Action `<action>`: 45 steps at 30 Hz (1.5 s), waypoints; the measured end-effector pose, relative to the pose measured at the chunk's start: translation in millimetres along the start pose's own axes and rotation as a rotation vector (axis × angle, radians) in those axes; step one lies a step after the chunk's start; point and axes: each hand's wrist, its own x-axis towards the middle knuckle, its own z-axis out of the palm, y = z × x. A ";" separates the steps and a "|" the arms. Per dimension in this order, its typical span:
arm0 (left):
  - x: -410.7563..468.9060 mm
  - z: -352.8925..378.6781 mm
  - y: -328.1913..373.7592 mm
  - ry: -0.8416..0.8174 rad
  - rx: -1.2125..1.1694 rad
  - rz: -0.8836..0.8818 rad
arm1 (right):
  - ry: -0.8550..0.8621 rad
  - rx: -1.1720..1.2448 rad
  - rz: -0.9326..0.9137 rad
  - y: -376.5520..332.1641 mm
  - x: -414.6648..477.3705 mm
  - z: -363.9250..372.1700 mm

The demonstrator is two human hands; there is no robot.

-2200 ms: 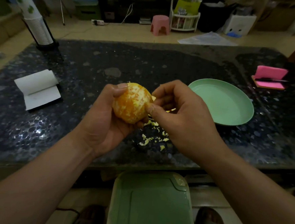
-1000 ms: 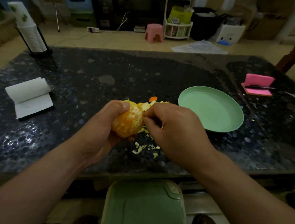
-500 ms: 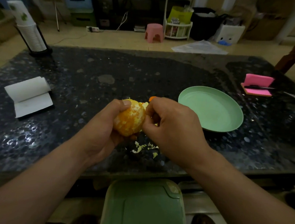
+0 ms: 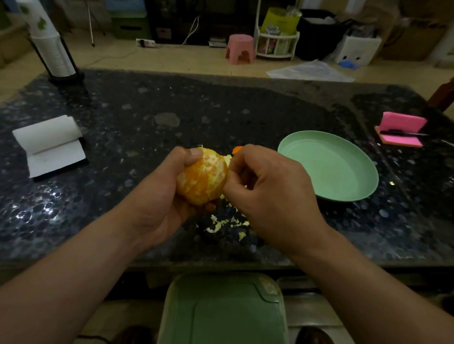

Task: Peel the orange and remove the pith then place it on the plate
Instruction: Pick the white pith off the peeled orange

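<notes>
The left hand (image 4: 161,194) cups the orange (image 4: 202,178) from below and from the left, with the thumb pressed on its top and the fingers curled round its underside. It holds the fruit in the air over the desk (image 4: 225,112), about midway along the near edge. The orange is bare of rind on the side that shows, though pale pith (image 4: 215,171) is still patched across its flesh. The right hand (image 4: 270,197) is drawn in against the fruit's right side, fingers curled, thumb and forefinger pinched together on the pith there. How much of it lies between them cannot be told. Under both hands a scatter of pale pith scraps (image 4: 227,224) lies on the dark speckled top close to the near edge. Just behind the orange a small piece of orange peel (image 4: 237,148) shows above the right knuckles. The green plate (image 4: 326,168) rests on the desk to the right of the hands, near them but apart, with nothing in it. Toward the left edge lies a white paper roll (image 4: 48,144), partly unrolled. At the far left corner stands a tilted stack of paper cups (image 4: 51,46) in a dark holder. Near the right edge sits a pink pad (image 4: 401,130) with a dark pen across it. Below the near edge, between the forearms, is a green bin lid (image 4: 225,321).
</notes>
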 end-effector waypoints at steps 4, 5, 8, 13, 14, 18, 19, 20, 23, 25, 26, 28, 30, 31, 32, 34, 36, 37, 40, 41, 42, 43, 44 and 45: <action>0.6 -0.3 0.5 -0.003 -0.023 0.007 | -0.009 0.029 0.004 -1.3 -1.1 -0.7; 0.5 -0.4 0.8 -0.007 -0.028 0.008 | -0.010 0.036 0.002 -1.7 -1.4 -0.4; 1.3 -1.9 1.1 -0.011 -0.034 0.011 | -0.004 0.045 0.000 -2.0 -2.5 0.8; 2.8 -2.2 1.8 0.000 -0.056 0.018 | -0.001 0.064 0.001 -3.5 -3.9 1.3; 2.9 -2.5 2.0 0.001 -0.063 0.020 | -0.002 0.069 0.005 -4.0 -4.0 1.3; 3.2 -2.8 4.0 0.005 -0.117 0.023 | -0.003 0.080 0.015 -6.2 -5.4 2.0; 3.5 -3.1 4.8 0.006 -0.134 0.019 | -0.001 0.081 0.012 -7.3 -6.0 1.8; 4.4 -3.9 5.4 0.012 -0.153 0.016 | -0.002 0.084 0.010 -6.9 -6.7 2.3; 8.3 -9.4 6.7 0.034 -0.207 -0.006 | -0.013 0.067 -0.005 -8.4 -7.4 1.5; 10.7 -13.5 6.8 0.038 -0.235 -0.040 | -0.027 0.067 -0.003 -8.9 -8.6 1.3; 11.6 -15.4 6.7 0.030 -0.251 -0.057 | -0.038 0.095 0.021 -9.5 -8.8 0.9; 12.4 -17.3 6.9 0.003 -0.292 -0.092 | -0.067 0.295 0.196 -9.0 -5.2 -0.9; 12.7 -19.2 7.2 -0.015 -0.328 -0.117 | -0.145 0.643 0.464 -7.0 2.9 -4.8; 12.4 -20.1 7.2 -0.016 -0.337 -0.123 | -0.206 0.803 0.575 -5.1 6.2 -6.8; 12.7 -21.4 7.2 -0.013 -0.341 -0.124 | -0.262 0.907 0.649 -1.1 8.6 -7.6; 12.5 -22.9 8.1 0.000 -0.337 -0.119 | -0.341 0.970 0.712 7.0 10.5 -7.5; 12.5 -23.3 9.1 0.007 -0.330 -0.116 | -0.373 0.892 0.733 14.2 9.5 -5.7; 12.5 -23.0 9.4 0.010 -0.326 -0.117 | -0.385 0.716 0.694 18.4 7.5 -3.2; 13.7 -22.2 7.4 0.031 -0.301 -0.116 | -0.444 -0.097 0.377 29.6 1.1 12.0; 13.5 -22.0 6.6 0.036 -0.293 -0.117 | -0.487 -0.226 0.334 27.5 0.0 16.2; 13.3 -22.0 5.4 0.039 -0.284 -0.118 | -0.523 -0.256 0.318 23.1 -0.7 19.5; 13.0 -22.0 4.4 0.039 -0.274 -0.118 | -0.575 -0.269 0.323 20.6 -0.4 22.7; 12.9 -22.2 3.7 0.039 -0.261 -0.117 | -0.568 -0.236 0.325 19.4 0.8 25.5; 12.9 -23.1 3.6 0.038 -0.250 -0.114 | -0.514 -0.230 0.337 16.9 3.0 24.2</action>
